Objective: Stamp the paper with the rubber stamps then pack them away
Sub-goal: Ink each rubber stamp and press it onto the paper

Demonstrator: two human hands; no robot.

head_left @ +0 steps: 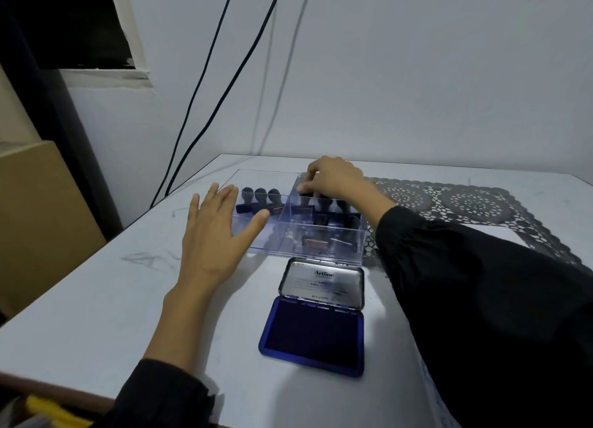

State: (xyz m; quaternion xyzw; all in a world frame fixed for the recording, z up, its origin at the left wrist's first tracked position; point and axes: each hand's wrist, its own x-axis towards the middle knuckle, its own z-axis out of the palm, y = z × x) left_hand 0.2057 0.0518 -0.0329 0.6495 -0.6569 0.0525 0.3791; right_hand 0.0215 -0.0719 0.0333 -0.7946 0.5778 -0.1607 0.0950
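A clear plastic box point(321, 235) with compartments sits on the white table, holding several black-handled rubber stamps. Three stamps point(260, 199) lie in its left compartment. My right hand point(333, 178) reaches into the right compartment, its fingers closed on the handle of a stamp point(305, 203). My left hand point(213, 231) lies flat and open against the box's left side. An open blue ink pad point(313, 334) with its metal lid raised lies in front of the box. My right sleeve hides most of the paper point(439, 395) at the lower right.
A dark lace mat point(465, 203) covers the table's far right. Black cables point(205, 74) hang down the wall behind the box. A cardboard box point(38, 209) stands left of the table. The table's near edge point(64, 387) runs along the bottom left.
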